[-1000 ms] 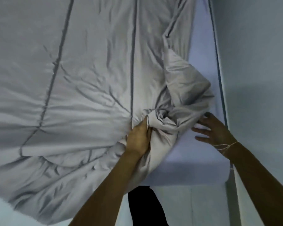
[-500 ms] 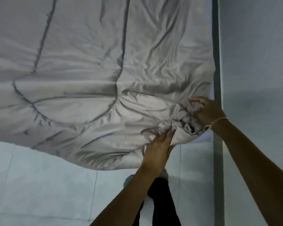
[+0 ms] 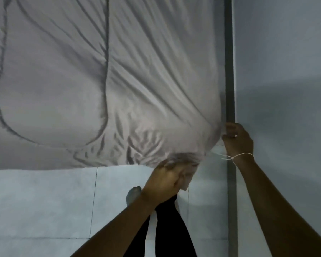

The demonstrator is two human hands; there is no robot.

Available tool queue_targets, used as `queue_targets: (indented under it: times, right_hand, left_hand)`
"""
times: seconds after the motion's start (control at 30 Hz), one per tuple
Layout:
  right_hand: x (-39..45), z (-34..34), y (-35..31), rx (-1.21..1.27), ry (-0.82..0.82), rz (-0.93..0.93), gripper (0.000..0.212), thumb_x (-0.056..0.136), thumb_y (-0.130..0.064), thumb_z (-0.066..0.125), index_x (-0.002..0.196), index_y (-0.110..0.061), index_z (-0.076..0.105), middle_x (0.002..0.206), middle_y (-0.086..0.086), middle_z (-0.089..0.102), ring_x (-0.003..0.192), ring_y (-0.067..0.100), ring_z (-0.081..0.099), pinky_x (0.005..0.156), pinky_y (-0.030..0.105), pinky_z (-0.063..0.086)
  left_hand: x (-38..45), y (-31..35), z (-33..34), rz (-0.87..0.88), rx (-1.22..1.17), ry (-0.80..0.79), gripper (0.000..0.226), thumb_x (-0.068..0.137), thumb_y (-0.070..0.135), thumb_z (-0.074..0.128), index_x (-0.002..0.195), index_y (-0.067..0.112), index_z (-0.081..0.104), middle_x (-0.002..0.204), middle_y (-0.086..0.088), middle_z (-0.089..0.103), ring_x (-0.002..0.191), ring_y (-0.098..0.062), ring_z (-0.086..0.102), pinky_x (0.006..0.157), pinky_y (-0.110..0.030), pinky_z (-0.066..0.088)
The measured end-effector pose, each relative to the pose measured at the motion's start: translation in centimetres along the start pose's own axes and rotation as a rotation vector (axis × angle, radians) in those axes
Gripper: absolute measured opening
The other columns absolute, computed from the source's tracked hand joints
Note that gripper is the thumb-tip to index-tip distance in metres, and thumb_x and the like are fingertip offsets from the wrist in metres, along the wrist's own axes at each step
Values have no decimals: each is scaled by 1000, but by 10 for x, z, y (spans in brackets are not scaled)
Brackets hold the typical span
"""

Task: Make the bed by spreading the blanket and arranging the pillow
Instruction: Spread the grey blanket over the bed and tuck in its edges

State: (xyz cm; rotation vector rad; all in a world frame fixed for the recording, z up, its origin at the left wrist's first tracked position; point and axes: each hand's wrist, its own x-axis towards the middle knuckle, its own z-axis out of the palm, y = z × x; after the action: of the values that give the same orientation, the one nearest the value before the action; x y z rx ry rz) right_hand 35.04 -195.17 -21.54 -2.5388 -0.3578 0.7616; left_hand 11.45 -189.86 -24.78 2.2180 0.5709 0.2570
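Both hands grip the grey blanket: left hand bunching its hem, right hand pinching its corner.

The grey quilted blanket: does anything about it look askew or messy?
Yes. The grey quilted blanket lies mostly flat, but its near right corner is bunched into tight creases where the left hand grips the hem, and the right hand holds the edge by the wall.
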Motion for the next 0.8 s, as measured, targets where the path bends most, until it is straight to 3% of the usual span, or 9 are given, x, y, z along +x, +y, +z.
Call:
queue_targets:
  times: [0.07, 0.13, 0.27, 0.37, 0.5, 0.57, 0.63, 0.73, 0.8]
  right_hand:
    - [-3, 4, 6, 60, -15, 50, 42, 84, -16, 67, 124, -19, 54, 126, 7, 60, 107, 24, 57, 85, 23, 39]
    - [-6, 14, 12, 95, -104, 86, 57, 82, -21, 71, 133, -20, 47, 133, 8, 55, 117, 30, 54, 93, 33, 45]
    - [-2, 41, 19, 95, -195, 138, 48, 79, -26, 73, 120, -11, 54, 116, 13, 63, 104, 34, 60, 88, 38, 49]
    - [-2, 42, 33, -15, -112, 39, 27, 83, -27, 69, 94, -3, 62, 92, 15, 65, 84, 32, 61, 73, 31, 43]
    - [-7, 26, 58, -118, -102, 36, 31, 89, -32, 63, 93, -2, 60, 83, 10, 58, 78, 28, 55, 72, 28, 36]
    - [-7, 28, 55, -167, -50, 30, 29, 90, -30, 62, 100, -3, 59, 90, 14, 61, 89, 35, 61, 76, 33, 44]
    - [-7, 33, 40, -187, 67, -8, 39, 90, -27, 61, 123, -8, 52, 120, 19, 59, 113, 41, 55, 94, 47, 47]
    - [-9, 46, -3, -225, 232, -331, 56, 92, -30, 54, 142, -13, 37, 147, 15, 39, 136, 36, 35, 113, 55, 29]
    - [-6, 64, -46, -285, 198, -555, 57, 96, -33, 45, 148, -17, 29, 155, 11, 29, 145, 31, 21, 118, 52, 15]
  left_hand:
    - [11, -14, -19, -8, 105, 165, 34, 81, 7, 54, 113, 12, 64, 105, -8, 69, 94, -25, 59, 92, -29, 40]
    - [27, -38, -36, -101, 288, 218, 43, 85, 16, 51, 128, 9, 55, 128, -16, 57, 113, -33, 52, 102, -42, 37]
    - [58, -83, -63, -376, 603, 44, 80, 87, 60, 38, 151, 16, 18, 156, -20, 16, 142, -40, 17, 110, -62, 14]
    - [57, -97, -60, -345, 721, -39, 86, 86, 70, 25, 152, 16, 12, 158, -19, 10, 144, -39, 13, 110, -64, 10]
    - [41, -87, -45, -277, 786, -72, 84, 91, 68, 28, 152, 13, 14, 157, -19, 13, 145, -37, 14, 113, -61, 12]
    - [35, -77, -43, -283, 788, -82, 81, 92, 66, 26, 151, 11, 16, 157, -19, 15, 144, -36, 16, 113, -61, 14]
    - [39, -72, -50, -299, 735, -53, 73, 96, 60, 20, 151, 12, 19, 157, -18, 16, 144, -36, 15, 113, -63, 13]
    - [61, -82, -75, -292, 645, 51, 63, 98, 51, 15, 151, 16, 17, 158, -15, 13, 145, -35, 11, 114, -62, 8]
    - [86, -101, -98, -340, 659, 162, 60, 99, 47, 16, 151, 17, 15, 157, -16, 14, 145, -34, 12, 114, -59, 6]
